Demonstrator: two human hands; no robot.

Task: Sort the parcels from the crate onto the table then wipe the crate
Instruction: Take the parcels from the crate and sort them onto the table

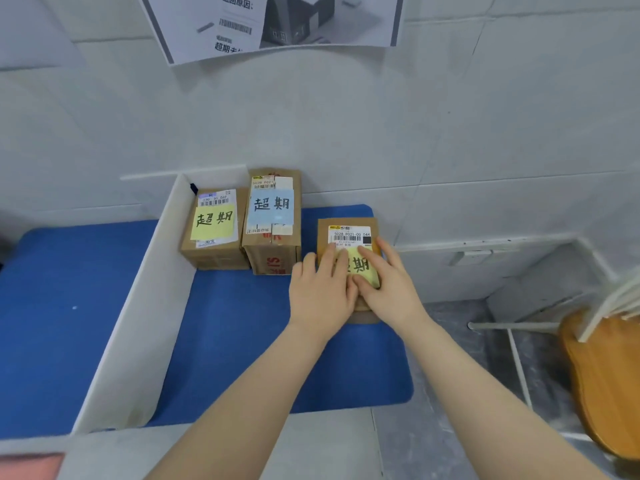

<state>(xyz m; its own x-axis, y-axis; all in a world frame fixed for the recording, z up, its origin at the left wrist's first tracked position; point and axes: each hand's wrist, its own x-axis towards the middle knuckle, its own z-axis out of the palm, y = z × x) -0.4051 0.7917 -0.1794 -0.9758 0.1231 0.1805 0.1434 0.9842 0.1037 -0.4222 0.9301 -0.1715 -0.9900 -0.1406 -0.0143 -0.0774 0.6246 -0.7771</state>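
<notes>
Tabletop: a blue mat (242,341) covers it; a white divider (138,323) stands on edge along its left.
Chair (602,375): wooden, off to the right, clear of the work.
Sorted parcels: yellow-note box (214,230) and blue-note box (272,220), touching, against the wall.
Flat parcel (346,237): lies on the mat, just right of the blue-note box; probably light and stiff, best gripped by opposite side edges.
Left hand (320,292): fingers straight, pressing its top.
Right hand (388,282): likewise flat, on its yellow note (369,277).
Obstacle: the blue-note box crowds its left side.
</notes>
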